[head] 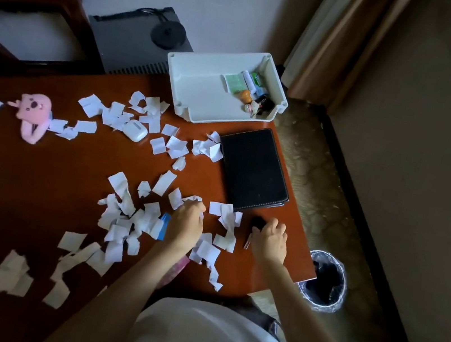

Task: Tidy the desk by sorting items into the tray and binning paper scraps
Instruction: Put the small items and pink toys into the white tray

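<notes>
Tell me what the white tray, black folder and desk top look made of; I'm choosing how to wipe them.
The tray looks like moulded plastic, matte white, with rounded rim and corners. The black folder is probably leather or imitation: fine grain, pale stitching along the edge. The desk seems varnished wood: reddish-brown, glossy, with soft reflections.

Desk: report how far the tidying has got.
Done: a few small items lie in the white tray. In hand: left hand grips paper scraps, right hand grips a small black object. Left: most scraps, pink plush, earbuds case, black notebook.
</notes>
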A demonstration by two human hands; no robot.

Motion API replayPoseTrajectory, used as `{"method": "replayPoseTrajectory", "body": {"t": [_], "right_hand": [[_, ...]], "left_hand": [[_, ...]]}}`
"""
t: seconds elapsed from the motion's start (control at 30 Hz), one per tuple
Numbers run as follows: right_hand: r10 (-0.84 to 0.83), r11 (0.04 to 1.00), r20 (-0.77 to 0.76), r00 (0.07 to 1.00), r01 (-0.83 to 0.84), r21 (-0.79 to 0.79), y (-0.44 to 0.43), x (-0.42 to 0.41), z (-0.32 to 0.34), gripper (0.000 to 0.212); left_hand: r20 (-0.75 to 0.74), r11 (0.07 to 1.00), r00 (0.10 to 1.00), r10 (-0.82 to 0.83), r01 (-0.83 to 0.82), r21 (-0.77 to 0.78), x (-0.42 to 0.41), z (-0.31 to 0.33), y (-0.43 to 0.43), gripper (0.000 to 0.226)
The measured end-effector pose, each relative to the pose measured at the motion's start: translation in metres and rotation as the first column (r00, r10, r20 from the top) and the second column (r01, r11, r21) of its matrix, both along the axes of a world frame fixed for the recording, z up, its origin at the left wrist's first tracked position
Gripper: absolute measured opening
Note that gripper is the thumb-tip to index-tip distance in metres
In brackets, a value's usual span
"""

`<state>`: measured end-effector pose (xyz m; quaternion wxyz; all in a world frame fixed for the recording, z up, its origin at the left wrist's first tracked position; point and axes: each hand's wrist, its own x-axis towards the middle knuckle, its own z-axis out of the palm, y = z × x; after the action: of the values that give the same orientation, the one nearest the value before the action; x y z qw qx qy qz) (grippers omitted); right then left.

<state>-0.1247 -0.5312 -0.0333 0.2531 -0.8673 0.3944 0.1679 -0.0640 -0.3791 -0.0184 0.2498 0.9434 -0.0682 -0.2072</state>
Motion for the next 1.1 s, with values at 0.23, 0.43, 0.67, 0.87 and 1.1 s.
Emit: {"method": "replayPoseTrajectory", "body": {"t": [0.23,0.43,0.67,0.87,1.1], "right_hand": [[0.041,0.999,0.004,0.999,-0.041,-0.026,-0.005,-0.008,-0.002,0.029],[0.074,0.997,0.054,0.996,-0.074,-0.003,0.0,0.001,-0.003,0.02],[0.138,0.963,0.439,0.888,-0.224,0.15,0.024,0.02,0.024,0.003],[-0.151,0.822,0.518,0.842,-0.184,0.538,0.032,0.055,0.055,0.015],[-0.272,0.787,0.625,0.732,-0.205,0.582,0.014,0.127,0.078,0.024]], "left_hand": [[-0.08,0.912,0.973,-0.216,0.231,0.338,0.007,-0.003,0.036,0.044],[-0.133,0.832,0.948,-0.288,0.316,0.456,0.015,-0.009,0.049,0.048],[-0.124,0.98,0.988,-0.094,0.114,0.163,0.03,0.007,0.056,0.021],[-0.103,0.989,0.994,0.043,-0.057,-0.136,0.057,0.04,0.055,0.026],[-0.052,0.9,0.974,0.22,-0.224,-0.375,0.114,0.072,0.026,0.018]]}}
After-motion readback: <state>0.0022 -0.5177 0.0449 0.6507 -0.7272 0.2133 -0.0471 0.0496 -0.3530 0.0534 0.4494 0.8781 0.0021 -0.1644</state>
